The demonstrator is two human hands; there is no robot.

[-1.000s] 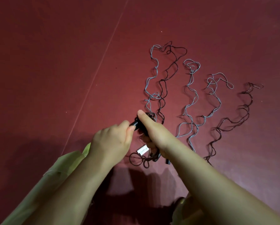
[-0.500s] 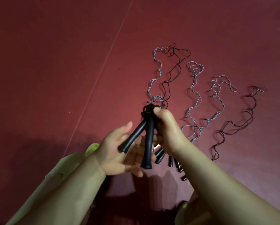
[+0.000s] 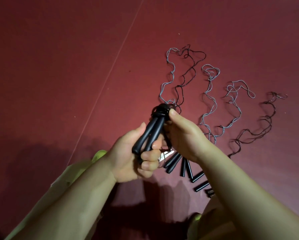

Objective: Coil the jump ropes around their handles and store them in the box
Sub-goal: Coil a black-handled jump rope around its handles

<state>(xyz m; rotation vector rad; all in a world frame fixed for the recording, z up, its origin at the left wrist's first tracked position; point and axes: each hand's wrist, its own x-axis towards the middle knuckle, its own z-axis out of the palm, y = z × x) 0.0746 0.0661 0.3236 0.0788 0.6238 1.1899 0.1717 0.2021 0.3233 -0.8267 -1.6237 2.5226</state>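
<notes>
My left hand (image 3: 136, 156) grips the lower ends of two black jump rope handles (image 3: 149, 132), held above the floor. My right hand (image 3: 183, 134) pinches the coiled black rope (image 3: 161, 110) bunched at the handles' top ends. Several other ropes lie stretched out on the dark red floor: a grey rope (image 3: 169, 78), a black rope (image 3: 188, 70), two more grey ropes (image 3: 211, 101) and a dark rope (image 3: 259, 125). Their black handles (image 3: 185, 166) lie in a row under my right wrist. No box is in view.
A thin pale seam (image 3: 110, 70) runs diagonally across the floor. A small white tag (image 3: 165, 155) hangs by the held handles. Yellow-green cloth (image 3: 98, 155) shows beside my left forearm.
The two handles were lifted off the floor and raised. My left hand went from open under them to closed round their lower ends. My right hand stays at the coil.
</notes>
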